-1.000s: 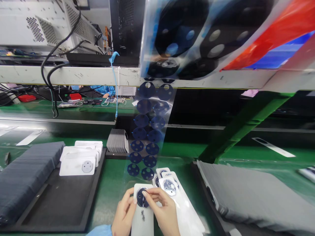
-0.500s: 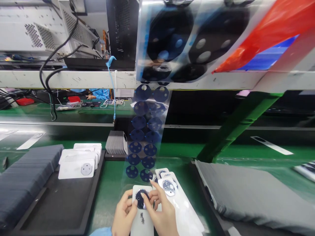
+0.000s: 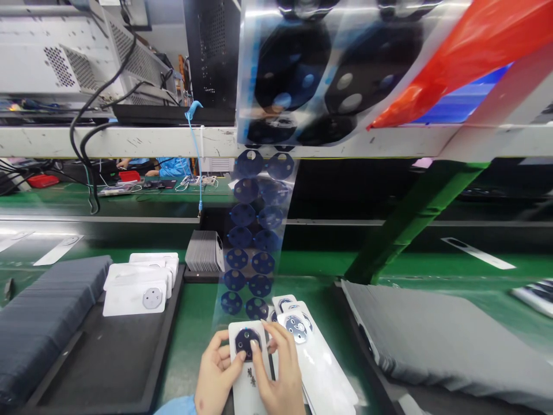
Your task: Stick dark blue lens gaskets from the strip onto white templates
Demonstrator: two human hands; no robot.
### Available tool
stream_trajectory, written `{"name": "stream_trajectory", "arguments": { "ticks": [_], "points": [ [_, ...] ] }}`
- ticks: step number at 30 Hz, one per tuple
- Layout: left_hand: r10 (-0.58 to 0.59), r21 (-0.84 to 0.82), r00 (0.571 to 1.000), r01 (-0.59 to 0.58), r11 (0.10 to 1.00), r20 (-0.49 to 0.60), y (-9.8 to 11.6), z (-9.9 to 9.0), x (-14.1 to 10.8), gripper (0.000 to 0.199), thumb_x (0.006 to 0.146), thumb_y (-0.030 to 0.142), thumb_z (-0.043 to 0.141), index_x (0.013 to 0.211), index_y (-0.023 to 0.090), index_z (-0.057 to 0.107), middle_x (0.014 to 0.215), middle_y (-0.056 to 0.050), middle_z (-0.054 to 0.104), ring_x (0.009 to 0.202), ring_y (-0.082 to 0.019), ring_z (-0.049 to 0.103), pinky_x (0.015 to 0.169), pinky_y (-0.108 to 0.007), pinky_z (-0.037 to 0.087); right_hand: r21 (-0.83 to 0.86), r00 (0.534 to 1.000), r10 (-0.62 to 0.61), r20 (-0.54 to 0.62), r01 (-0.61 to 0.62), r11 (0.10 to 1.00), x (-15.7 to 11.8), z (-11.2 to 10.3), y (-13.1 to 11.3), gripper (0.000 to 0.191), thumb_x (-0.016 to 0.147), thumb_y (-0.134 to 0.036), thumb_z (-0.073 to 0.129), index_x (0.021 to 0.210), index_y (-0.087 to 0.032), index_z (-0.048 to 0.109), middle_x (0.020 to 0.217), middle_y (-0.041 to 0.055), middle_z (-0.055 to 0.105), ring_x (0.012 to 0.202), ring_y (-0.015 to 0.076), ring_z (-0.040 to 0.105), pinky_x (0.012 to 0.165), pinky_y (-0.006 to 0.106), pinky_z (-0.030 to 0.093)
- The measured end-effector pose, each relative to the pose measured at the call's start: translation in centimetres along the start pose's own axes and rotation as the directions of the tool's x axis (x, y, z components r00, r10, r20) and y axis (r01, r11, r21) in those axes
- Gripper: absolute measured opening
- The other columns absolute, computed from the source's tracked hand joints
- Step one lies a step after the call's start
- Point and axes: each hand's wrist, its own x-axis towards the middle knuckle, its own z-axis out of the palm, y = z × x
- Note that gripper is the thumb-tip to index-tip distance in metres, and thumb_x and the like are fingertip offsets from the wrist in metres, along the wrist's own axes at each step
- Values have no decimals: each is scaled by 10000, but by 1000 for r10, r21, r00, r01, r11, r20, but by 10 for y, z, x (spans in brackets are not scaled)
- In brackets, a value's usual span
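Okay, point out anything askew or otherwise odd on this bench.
The white panels beside the right hand look askew: they overlap in an uneven fan, unlike the neat row of grey plates. No spill or damage shows.

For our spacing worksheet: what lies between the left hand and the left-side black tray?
In the head view, only bare green tabletop shows between the left hand and the left-side black tray.

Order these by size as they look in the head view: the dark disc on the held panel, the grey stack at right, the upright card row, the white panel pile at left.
1. Grey stack
2. White panel pile
3. Card row
4. Dark disc
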Motion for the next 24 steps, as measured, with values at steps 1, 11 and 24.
{"name": "stream_trajectory", "arguments": {
  "ticks": [1, 11, 24],
  "points": [
    [-1, 1, 1000, 1, 1000, -11, 0, -1, 1, 450, 690, 399, 807, 995, 179, 559, 849, -129, 786, 756, -262, 742, 661, -309, 556, 8, 1000, 6, -6, -6, 1000, 1, -1, 1, 303, 929, -249, 516, 1229, -212, 528, 1167, 143, 560, 856, 233, 581, 696, 363, 516],
    [32, -37, 999, -33, 999, -21, 0, -2, 3, 511, 655, 325, 843, 1037, 187, 532, 940, -146, 777, 850, -273, 738, 770, -334, 570, 59, 975, 160, 156, -171, 983, 2, 0, -2, 407, 871, -348, 590, 1251, -218, 527, 1077, 100, 631, 917, 257, 610, 771, 367, 516],
    [64, -141, 993, -50, 989, 96, 0, -3, 0, 452, 736, 344, 781, 1108, 191, 574, 1008, -135, 759, 906, -277, 715, 816, -365, 545, 318, 891, 346, 295, -433, 843, 3, 0, 1, 442, 915, -438, 528, 1289, -204, 494, 959, 73, 681, 857, 231, 690, 744, 309, 569]
  ]
}}
